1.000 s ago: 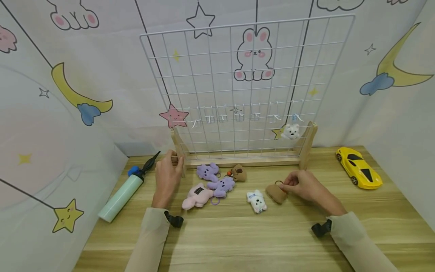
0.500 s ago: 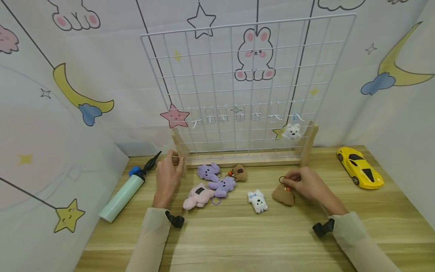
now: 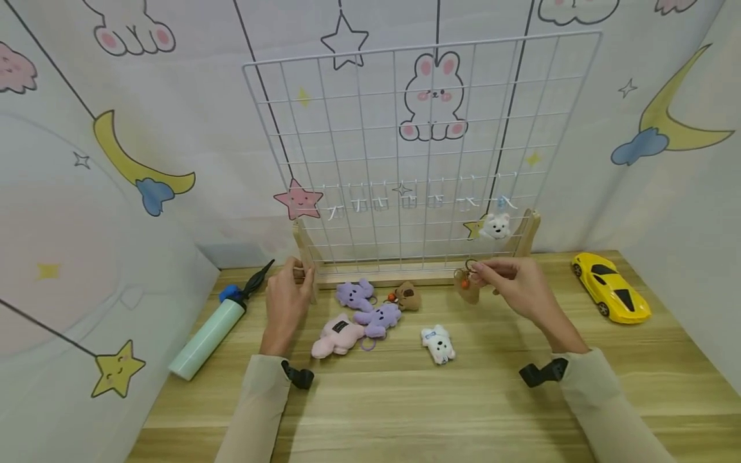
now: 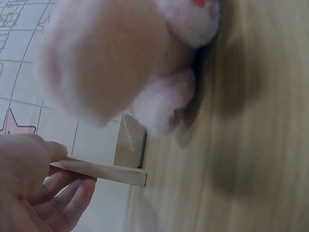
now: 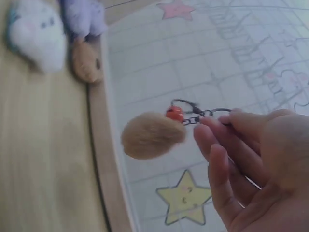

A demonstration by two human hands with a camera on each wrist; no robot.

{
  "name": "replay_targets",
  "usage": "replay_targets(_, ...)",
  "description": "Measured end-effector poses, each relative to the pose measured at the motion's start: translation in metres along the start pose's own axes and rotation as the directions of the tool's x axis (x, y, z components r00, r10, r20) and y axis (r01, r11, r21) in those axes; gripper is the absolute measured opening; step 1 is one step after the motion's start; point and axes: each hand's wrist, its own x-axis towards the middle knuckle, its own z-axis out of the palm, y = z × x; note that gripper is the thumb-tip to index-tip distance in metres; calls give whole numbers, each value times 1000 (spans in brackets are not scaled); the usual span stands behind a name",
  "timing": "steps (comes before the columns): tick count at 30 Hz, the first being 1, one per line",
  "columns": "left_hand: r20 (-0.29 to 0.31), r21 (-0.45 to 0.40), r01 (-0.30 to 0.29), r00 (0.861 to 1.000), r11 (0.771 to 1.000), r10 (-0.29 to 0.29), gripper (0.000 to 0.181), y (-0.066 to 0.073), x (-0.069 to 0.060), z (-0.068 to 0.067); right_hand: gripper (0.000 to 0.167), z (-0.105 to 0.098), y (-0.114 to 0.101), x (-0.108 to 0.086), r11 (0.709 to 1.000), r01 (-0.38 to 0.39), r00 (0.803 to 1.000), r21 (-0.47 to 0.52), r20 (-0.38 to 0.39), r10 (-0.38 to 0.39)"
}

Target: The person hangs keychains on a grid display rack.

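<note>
My right hand [image 3: 518, 286] pinches the metal ring of a brown plush keychain [image 5: 152, 135] between thumb and fingers. The plush dangles from its chain with an orange bell [image 5: 175, 114], in front of the rack's lower bar. My left hand [image 3: 288, 299] grips the left wooden upright [image 4: 108, 171] of the white wire grid rack [image 3: 422, 48]. Several clear-tipped hooks [image 3: 409, 200] line one row of the grid; a white plush keychain [image 3: 496, 226] hangs from the rightmost. On the table lie a white plush [image 3: 439, 344], a pink plush [image 3: 338, 335], two purple plushes [image 3: 379, 317] and another brown plush [image 3: 408, 296].
A pale green hand pump [image 3: 208, 337] with a black nozzle lies left of my left hand. At the right stands a yellow toy car [image 3: 610, 287]. Patterned cloth [image 3: 173, 244] encloses the wooden table [image 3: 393, 411] behind and at the sides.
My right hand has lifted the brown plush keychain off the table and carried it up and forward to the rack's base. The left hand has stayed on the upright.
</note>
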Motion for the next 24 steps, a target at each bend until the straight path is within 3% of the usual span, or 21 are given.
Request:
replay_targets(5,10,7,2,1000,1000,-2,22,1,-1,-1,26,3,-22,5,993,76,990,89,-128,-65)
replay_targets(11,10,13,4,1000,1000,-5,23,0,-1,-1,27,3,-49,8,967,153,959,204,-267,-95)
replay_targets(20,3,10,5,1000,1000,-6,22,0,-1,0,32,7,-70,15,919,232,904,318,-419,-84)
replay_targets(24,1,8,11,1000,1000,-11,23,0,-2,1,33,10,-73,21,894,244,891,375,-450,-54)
